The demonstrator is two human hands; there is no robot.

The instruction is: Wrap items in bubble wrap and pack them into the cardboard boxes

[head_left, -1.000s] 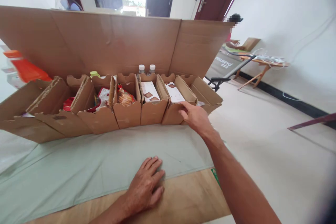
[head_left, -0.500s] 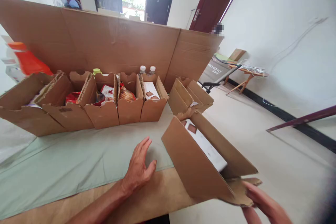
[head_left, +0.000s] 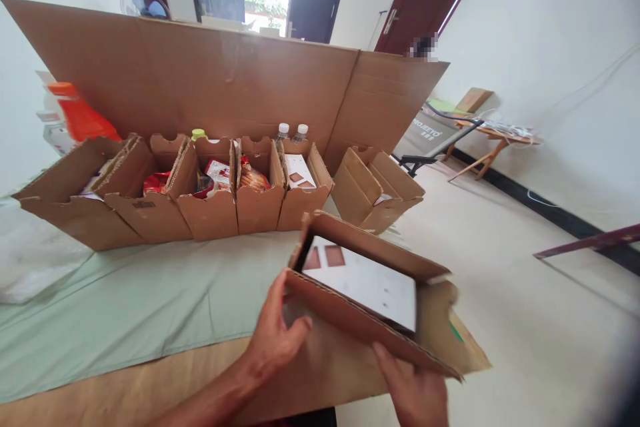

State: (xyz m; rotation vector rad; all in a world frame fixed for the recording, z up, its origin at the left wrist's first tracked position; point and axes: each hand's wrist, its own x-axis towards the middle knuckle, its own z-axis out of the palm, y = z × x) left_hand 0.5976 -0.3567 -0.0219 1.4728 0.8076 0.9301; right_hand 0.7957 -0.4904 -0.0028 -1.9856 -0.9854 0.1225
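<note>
A long open-topped cardboard box [head_left: 335,313] is tilted over the right front of the table. Inside it lies a white carton [head_left: 370,280] with brown squares printed at one end. My left hand [head_left: 275,333] grips the box's left end, with the fingertips at its corner and the thumb along the near wall. On the near right side, my right hand [head_left: 417,387] holds the box, thumb against the wall; its other fingers are hidden beneath.
Several cardboard bins [head_left: 210,217] stand in a row, holding red packets and another white carton [head_left: 300,172]. Behind them are an orange bottle [head_left: 87,117], clear bottles [head_left: 301,133] and a tall cardboard panel [head_left: 225,80]. One more bin [head_left: 377,190] stands at right.
The box has turned to lie more crosswise, towards me. My left hand has moved up to its left end and taken hold. My right hand has shifted left along the near wall.
</note>
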